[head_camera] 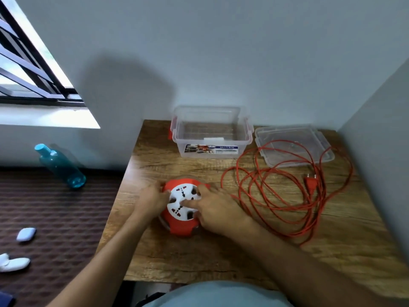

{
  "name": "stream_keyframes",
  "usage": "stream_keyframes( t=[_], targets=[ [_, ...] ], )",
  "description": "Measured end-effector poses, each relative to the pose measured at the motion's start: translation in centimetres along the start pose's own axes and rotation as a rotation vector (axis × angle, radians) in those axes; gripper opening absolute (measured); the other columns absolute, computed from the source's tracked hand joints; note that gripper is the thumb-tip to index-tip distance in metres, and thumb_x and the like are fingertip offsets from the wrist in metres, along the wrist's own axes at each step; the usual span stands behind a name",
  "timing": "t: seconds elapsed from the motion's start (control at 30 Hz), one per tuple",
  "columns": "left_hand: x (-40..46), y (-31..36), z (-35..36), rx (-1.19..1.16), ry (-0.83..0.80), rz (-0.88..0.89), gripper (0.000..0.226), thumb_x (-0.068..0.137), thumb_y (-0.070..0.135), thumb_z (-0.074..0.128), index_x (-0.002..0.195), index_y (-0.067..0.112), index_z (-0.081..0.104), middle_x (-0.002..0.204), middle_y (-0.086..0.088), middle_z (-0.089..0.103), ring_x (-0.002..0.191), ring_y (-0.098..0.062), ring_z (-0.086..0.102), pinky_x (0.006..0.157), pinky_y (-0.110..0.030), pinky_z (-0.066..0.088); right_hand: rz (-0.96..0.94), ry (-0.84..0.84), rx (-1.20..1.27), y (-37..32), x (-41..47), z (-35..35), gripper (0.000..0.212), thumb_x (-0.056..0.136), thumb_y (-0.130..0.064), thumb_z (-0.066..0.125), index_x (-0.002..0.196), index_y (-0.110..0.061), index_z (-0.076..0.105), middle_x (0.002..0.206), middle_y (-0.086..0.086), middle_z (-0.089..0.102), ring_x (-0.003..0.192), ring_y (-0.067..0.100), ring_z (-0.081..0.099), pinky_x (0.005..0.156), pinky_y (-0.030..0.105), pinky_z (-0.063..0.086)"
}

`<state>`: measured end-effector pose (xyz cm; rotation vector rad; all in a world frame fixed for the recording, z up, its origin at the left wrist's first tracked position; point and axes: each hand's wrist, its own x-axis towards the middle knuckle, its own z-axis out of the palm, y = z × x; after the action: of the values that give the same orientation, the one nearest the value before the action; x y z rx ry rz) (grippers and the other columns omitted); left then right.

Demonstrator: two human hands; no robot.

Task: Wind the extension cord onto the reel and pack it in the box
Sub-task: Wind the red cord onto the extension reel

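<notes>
Red reel [182, 208] sat flat on wood table [199, 258], near front-left, socket face up. Left hand [152, 199] clamped on reel's left rim, fingers curled round the edge. Right hand [215, 212] laid over the white socket disc, index finger pressed onto its face, other fingers near or in the disc's recesses; not a closed grasp, more a push-and-turn contact. Cord [281, 187] lay almost wholly unwound in loose loops on the table to the right of the reel, reaching up over the clear lid [294, 145]; plug [311, 182] rested free among the loops. Little or no cord seen on the reel. Judged as the very start of winding: body held still, centre disc about to be cranked. Box [211, 134] stood open and empty at the back edge, lid beside it. Next move likely needed: steady rotation of the disc with rim held firm, loops fed in without snagging on lid or crossing over each other, plug kept trailing last. Packing not yet begun.
</notes>
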<state>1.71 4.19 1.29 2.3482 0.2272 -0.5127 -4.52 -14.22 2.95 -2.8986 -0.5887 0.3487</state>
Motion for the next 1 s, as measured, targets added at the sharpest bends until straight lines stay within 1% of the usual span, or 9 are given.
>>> stream_keyframes(
  t=[0.07, 0.17, 0.3, 0.43, 0.53, 0.7, 0.87, 0.93, 1.0],
  targets=[
    [0.4, -0.5, -0.3, -0.199, -0.070, -0.071, 0.040, 0.101, 0.022, 0.056, 0.140, 0.016, 0.056, 0.097, 0.004, 0.066, 0.087, -0.017, 0.067, 0.071, -0.035, 0.055, 0.024, -0.044, 0.011, -0.1, 0.2, 0.1, 0.052, 0.099, -0.035, 0.052, 0.147, -0.049, 0.036, 0.155, 0.010, 0.033, 0.137, 0.035, 0.036, 0.110, 0.050, 0.031],
    [0.8, -0.7, -0.9, -0.403, -0.166, -0.120, 0.028, 0.104, 0.021, 0.056, 0.131, 0.016, 0.060, 0.104, -0.008, 0.074, 0.092, -0.026, 0.072, 0.071, -0.035, 0.057, 0.040, -0.117, 0.070, 0.1, 0.4, -0.1, 0.056, 0.102, -0.032, 0.046, 0.148, -0.055, 0.024, 0.161, 0.010, 0.027, 0.140, 0.037, 0.035, 0.107, 0.050, 0.037],
    [0.5, -0.2, -1.2, -0.516, -0.205, -0.113, 0.009, 0.103, 0.019, 0.060, 0.100, 0.020, 0.069, 0.090, -0.005, 0.078, 0.087, -0.026, 0.076, 0.076, -0.042, 0.063, 0.030, -0.137, 0.137, 0.3, 0.8, -0.1, 0.057, 0.103, -0.031, 0.043, 0.149, -0.056, 0.019, 0.146, 0.012, 0.041, 0.126, 0.035, 0.049, 0.097, 0.046, 0.048],
    [-0.8, 0.3, -0.5, -0.788, -0.229, -0.052, 0.028, 0.099, 0.028, 0.065, 0.117, 0.007, 0.069, 0.102, -0.021, 0.080, 0.086, -0.036, 0.078, 0.061, -0.045, 0.065, 0.064, -0.087, 0.157, 0.7, 1.1, -0.2, 0.067, 0.098, -0.032, 0.052, 0.148, -0.057, 0.015, 0.140, 0.011, 0.042, 0.119, 0.034, 0.053, 0.093, 0.046, 0.052],
    [-2.1, 1.3, 0.5, -0.961, -0.215, -0.033, 0.040, 0.087, 0.038, 0.072, 0.118, 0.013, 0.069, 0.102, -0.017, 0.081, 0.085, -0.035, 0.080, 0.062, -0.045, 0.066, 0.060, -0.017, 0.128, 1.1, 0.8, -0.6, 0.069, 0.095, -0.036, 0.058, 0.149, -0.054, 0.018, 0.141, 0.011, 0.040, 0.117, 0.033, 0.054, 0.089, 0.043, 0.052],
    [-3.4, 3.6, 2.8, -0.947, -0.039, 0.004, 0.031, 0.094, 0.039, 0.068, 0.118, 0.019, 0.070, 0.100, -0.009, 0.083, 0.087, -0.028, 0.081, 0.063, -0.039, 0.065, 0.003, 0.091, -0.007, 2.8, 0.4, -1.3, 0.072, 0.089, -0.052, 0.061, 0.148, -0.046, 0.022, 0.129, 0.013, 0.059, 0.114, 0.033, 0.059, 0.086, 0.045, 0.049],
    [-4.9, 5.4, 4.3, -0.907, 0.123, 0.130, 0.019, 0.098, 0.036, 0.064, 0.107, 0.022, 0.073, 0.095, -0.005, 0.083, 0.086, -0.024, 0.080, 0.063, -0.034, 0.064, 0.506, 0.260, 0.714, 1.7, 0.1, -0.6, 0.076, 0.070, -0.064, 0.074, 0.131, -0.032, 0.042, 0.120, 0.004, 0.065, 0.096, 0.026, 0.069, 0.073, 0.035, 0.055],
    [-5.6, 5.9, 4.9, -0.872, 0.152, 0.188, 0.015, 0.099, 0.035, 0.064, 0.106, 0.026, 0.073, 0.095, 0.000, 0.083, 0.086, -0.019, 0.080, 0.063, -0.030, 0.063, 0.717, 0.243, 1.234, 1.0, 0.1, -0.7, 0.080, 0.071, -0.064, 0.076, 0.131, -0.019, 0.046, 0.102, 0.010, 0.072, 0.068, 0.026, 0.075, 0.056, 0.037, 0.061],
    [-5.9, 6.0, 5.2, -0.861, 0.164, 0.228, 0.013, 0.100, 0.033, 0.064, 0.106, 0.026, 0.074, 0.097, -0.002, 0.083, 0.086, -0.020, 0.080, 0.066, -0.033, 0.065, 0.870, 0.128, 1.644, 0.7, -0.2, -1.3, 0.068, 0.077, -0.057, 0.077, 0.123, -0.013, 0.054, 0.078, 0.015, 0.076, 0.059, 0.027, 0.074, 0.048, 0.034, 0.058]
  ],
)
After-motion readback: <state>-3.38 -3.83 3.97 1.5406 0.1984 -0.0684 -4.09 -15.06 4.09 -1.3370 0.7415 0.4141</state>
